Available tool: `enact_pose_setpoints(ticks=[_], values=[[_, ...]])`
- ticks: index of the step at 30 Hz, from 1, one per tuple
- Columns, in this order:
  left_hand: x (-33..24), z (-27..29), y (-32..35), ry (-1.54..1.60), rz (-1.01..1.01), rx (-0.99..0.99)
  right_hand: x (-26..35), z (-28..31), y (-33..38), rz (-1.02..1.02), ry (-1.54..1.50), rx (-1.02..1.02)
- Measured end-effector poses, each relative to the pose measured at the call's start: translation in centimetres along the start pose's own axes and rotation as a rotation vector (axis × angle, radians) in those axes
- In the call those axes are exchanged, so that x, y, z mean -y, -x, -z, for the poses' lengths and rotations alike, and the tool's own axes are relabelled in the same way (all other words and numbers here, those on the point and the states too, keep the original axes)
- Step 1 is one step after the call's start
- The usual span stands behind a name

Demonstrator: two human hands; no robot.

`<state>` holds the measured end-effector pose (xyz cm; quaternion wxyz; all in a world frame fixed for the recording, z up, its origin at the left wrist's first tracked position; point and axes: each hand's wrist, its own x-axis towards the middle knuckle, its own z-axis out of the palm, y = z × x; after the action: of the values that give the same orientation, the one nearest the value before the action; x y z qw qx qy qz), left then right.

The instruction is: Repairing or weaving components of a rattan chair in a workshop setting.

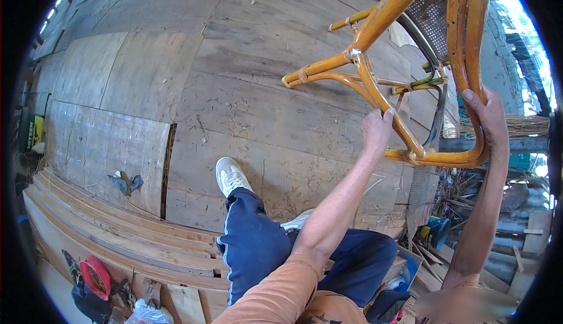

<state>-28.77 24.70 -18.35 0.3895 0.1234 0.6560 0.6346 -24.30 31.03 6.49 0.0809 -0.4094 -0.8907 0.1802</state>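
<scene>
A rattan chair frame [387, 19] of yellow-brown varnished poles lies tipped over at the upper right, with lashed joints and a woven cane panel [431, 19]. My left hand [377, 129] is closed round a thin curved pole in its lower part, near a joint. Farther right, my right hand [489, 116] grips the thick bent outer pole, thumb laid over its inner side. Some of my right fingers are hidden behind that pole. Bindings wrap the pole ends and crossings; one joint [353, 54] shows a pale wrap.
Plywood boards [234, 42] strewn with shavings form the floor. Stacked planks [117, 218] run along the lower left, beside a red object [95, 277] and a plastic bag [149, 312]. Wood scraps [431, 265] and a dark tin [435, 232] lie at lower right.
</scene>
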Motion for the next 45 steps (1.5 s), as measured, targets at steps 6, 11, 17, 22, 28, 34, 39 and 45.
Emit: enact_pose_setpoints(ticks=[6,11,17,22,28,34,39,45], values=[[0.1,0.1,0.2,0.024,-0.004,-0.001,-0.3,0.5,-0.2,-0.051,0.075,0.074],[0.4,0.0,0.0,0.058,0.004,0.024,-0.3,0.4,-0.2,-0.069,0.059,0.074],[0.3,0.0,0.1,0.066,0.012,0.022,-0.3,0.1,-0.1,-0.027,0.000,0.049],[0.4,-0.1,0.1,0.095,0.031,0.049,-0.4,0.1,-0.1,0.000,-0.004,0.017],[0.4,-0.3,0.1,0.095,-0.004,0.012,-0.2,0.1,-0.1,0.019,0.031,-0.008],[0.4,0.2,0.1,0.100,0.001,0.026,0.1,0.1,-0.1,0.010,0.061,-0.022],[0.6,0.1,0.3,0.087,0.000,0.017,0.1,0.5,0.0,-0.065,0.112,0.072],[1.2,-0.7,1.7,-0.109,-0.031,0.076,-1.2,1.1,0.0,0.074,0.099,-0.001]])
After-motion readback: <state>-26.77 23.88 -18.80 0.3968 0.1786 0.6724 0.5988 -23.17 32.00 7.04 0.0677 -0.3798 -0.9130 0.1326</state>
